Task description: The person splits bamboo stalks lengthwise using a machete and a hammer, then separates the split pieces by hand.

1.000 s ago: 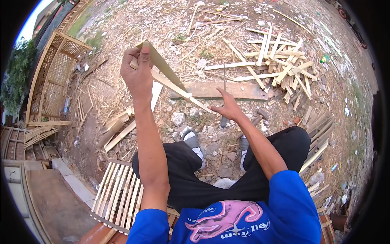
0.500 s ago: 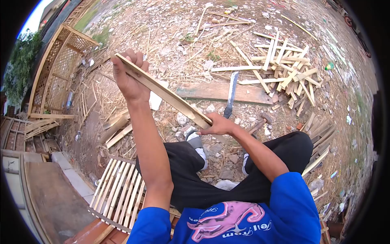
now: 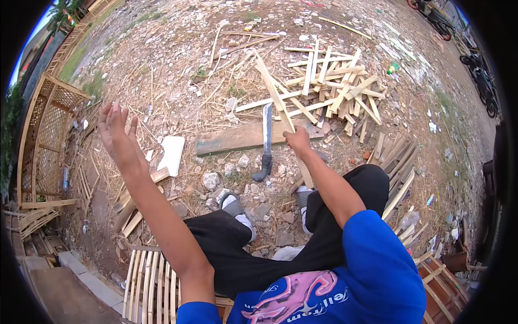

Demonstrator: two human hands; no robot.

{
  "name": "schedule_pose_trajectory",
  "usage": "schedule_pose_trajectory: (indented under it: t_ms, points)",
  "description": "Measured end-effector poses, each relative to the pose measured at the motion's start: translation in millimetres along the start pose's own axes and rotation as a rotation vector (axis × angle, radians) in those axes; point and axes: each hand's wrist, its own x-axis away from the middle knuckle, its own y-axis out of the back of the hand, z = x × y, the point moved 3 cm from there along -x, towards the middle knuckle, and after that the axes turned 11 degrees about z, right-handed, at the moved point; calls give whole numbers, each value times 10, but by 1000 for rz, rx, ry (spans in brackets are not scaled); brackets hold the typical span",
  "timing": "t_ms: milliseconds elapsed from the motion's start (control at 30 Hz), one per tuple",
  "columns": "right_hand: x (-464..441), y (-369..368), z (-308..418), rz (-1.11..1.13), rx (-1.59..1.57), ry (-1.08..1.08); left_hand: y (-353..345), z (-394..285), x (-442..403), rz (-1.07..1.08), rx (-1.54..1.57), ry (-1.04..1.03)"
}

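My right hand is closed around a long bamboo slat, which slants up and away from my right foot. The slat's far end reaches toward the slat pile. My left hand is raised out to the left, fingers apart, holding nothing. Between them a machete with a black-wrapped handle leans with its blade across a thick wooden plank on the ground. Just past the plank lies a heap of pale slats.
Darker split pieces lie beside my right knee. A slatted panel is at lower left, and a lattice frame stands farther left. A white sheet rests on the rubble. Motorbikes are at the far right.
My left hand has let go of the slat and moved left and down. My right hand has swung the slat so that it now points forward. The view has shifted right.
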Motion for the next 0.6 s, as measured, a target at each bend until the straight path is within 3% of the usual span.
schedule_pose_trajectory:
  t_ms: [33, 67, 100, 133, 233, 300, 400, 467, 500, 533, 567, 600]
  points:
    - [-118, 259, 233, -87, 6, 4, 14, -16, -2, -4, 16, 6]
    - [-475, 536, 284, -256, 237, 37, 12, -31, 3, -23, 31, -2]
    - [-398, 826, 671, -259, 243, 32, 21, -22, 10, -24, 36, -2]
    - [-448, 1058, 897, -391, 485, 64, 39, -13, 13, -24, 39, -2]
    - [-235, 1477, 1524, -361, 779, -9, 69, 8, -12, -20, 42, 15]
    - [-348, 1716, 1508, -157, 799, 117, 87, 9, -12, -17, 44, 25]
    - [-246, 1806, 1223, -7, 812, 140, 16, -43, 22, -9, 58, 27]
    - [-269, 1806, 701, 118, 847, 171, -8, -70, 43, 25, 42, 44]
    - [-204, 1764, 607, 420, 940, 71, 0, -87, 40, 33, 30, 50]
    - [39, 1728, 658, 630, 831, -255, 23, -83, 31, 35, -6, 44]
    - [108, 1727, 642, 668, 832, -409, 34, -112, 38, 48, -65, 40]
    - [144, 1707, 676, 657, 806, -407, 74, -106, 31, 94, -29, 25]
